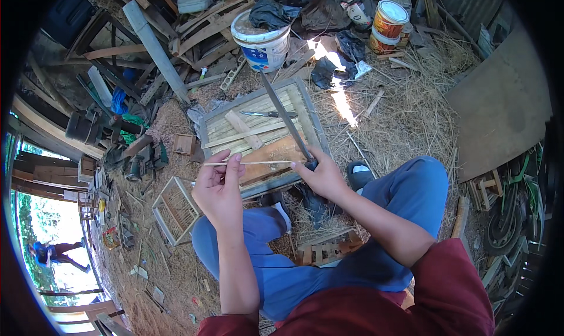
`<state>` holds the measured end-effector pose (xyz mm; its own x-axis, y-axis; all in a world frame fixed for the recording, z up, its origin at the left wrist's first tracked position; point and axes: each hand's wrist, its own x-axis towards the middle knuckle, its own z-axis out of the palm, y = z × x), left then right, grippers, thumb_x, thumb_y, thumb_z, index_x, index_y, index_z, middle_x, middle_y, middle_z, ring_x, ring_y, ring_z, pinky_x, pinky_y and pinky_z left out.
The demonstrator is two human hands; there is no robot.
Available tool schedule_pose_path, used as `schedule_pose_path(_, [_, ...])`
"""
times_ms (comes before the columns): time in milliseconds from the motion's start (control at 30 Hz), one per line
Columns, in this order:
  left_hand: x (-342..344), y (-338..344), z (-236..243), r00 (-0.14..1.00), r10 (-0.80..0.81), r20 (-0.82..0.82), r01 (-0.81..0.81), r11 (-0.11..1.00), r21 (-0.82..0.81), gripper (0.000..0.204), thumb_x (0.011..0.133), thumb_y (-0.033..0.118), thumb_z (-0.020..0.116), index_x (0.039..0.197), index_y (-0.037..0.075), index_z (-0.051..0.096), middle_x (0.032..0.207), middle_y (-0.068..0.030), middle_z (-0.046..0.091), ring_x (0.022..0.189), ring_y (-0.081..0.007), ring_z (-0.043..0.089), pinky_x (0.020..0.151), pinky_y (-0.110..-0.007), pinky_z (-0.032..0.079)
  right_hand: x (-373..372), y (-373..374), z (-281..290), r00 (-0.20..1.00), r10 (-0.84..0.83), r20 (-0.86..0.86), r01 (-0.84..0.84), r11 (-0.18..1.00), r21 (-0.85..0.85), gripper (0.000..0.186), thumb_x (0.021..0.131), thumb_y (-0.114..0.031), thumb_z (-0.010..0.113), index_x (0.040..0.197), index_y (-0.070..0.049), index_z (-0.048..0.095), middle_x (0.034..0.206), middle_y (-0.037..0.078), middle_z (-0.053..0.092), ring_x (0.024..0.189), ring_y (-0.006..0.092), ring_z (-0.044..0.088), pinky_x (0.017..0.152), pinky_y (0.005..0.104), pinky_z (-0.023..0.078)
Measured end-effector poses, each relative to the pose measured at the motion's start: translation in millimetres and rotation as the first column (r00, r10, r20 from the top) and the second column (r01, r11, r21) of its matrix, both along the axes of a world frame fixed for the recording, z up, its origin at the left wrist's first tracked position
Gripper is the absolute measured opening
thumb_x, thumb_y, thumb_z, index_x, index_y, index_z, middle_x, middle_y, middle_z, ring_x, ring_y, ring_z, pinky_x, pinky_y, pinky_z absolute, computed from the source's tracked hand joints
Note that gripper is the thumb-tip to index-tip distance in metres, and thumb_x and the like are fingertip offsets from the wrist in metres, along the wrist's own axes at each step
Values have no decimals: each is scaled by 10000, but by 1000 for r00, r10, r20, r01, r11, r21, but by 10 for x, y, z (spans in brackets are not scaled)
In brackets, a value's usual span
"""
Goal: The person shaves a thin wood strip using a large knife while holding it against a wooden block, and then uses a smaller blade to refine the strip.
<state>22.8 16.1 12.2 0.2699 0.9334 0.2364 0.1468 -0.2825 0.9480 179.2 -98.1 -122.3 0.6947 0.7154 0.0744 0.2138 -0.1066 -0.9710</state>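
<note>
My left hand [218, 189] pinches a thin pale bamboo stick [251, 163], which lies horizontally across toward my right thumb. My right hand [318, 177] grips the dark handle of a long narrow blade [281, 107] pointing up and away; the stick's right end meets my thumb by the blade's base. Beneath them sits a framed slatted board [204, 130] with a tan wooden plank [267, 171], loose slats [241, 125] and a knife [270, 114] on it.
A small wooden cage frame [157, 212] rests left of my legs. Beyond the board are a white bucket [261, 51], stacked tubs [385, 33] and scrap wood [144, 36]. A large sheet [499, 101] and a motorbike [511, 218] stand right. Another person [53, 254] is in the left opening.
</note>
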Motion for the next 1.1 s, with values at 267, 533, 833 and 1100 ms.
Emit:
schedule_pose_path(267, [-80, 101, 13, 994, -60, 89, 62, 998, -29, 247, 1056, 96, 728, 1226, -81, 697, 979, -126, 746, 840, -156, 760, 782, -309, 679, -43, 147, 112, 947, 157, -280, -180, 982, -59, 348, 993, -349, 807, 1125, -30, 760, 727, -8, 607, 673, 83, 519, 618, 306, 436])
schedule_pose_path(533, [-210, 223, 110, 971, -42, 234, 48, 999, -21, 240, 1129, 113, 598, 1311, -42, 611, 1072, -153, 736, 961, -202, 764, 847, -328, 676, -14, 338, 95, 845, 151, -512, -194, 980, -31, 295, 995, -320, 805, 1066, -39, 751, 674, -46, 563, 621, 58, 481, 562, 295, 387])
schedule_pose_path(833, [-239, 209, 148, 979, -77, 188, 48, 987, 155, 83, 1046, -23, 689, 1120, -58, 707, 1034, -92, 709, 954, -156, 732, 891, -294, 615, -81, 227, 385, 928, 200, -314, -198, 979, 36, 403, 1091, -369, 647, 1297, -24, 628, 711, 24, 584, 617, 90, 507, 572, 321, 407])
schedule_pose_path(1100, [-117, 97, 133, 993, -96, 73, 67, 942, 330, 106, 966, -64, 767, 1066, -29, 761, 950, -65, 705, 842, -91, 639, 724, -226, 473, -265, -156, 1089, 884, 395, -250, -391, 918, 69, 291, 1123, -281, 573, 1096, 7, 612, 676, 104, 571, 589, 184, 550, 584, 391, 435])
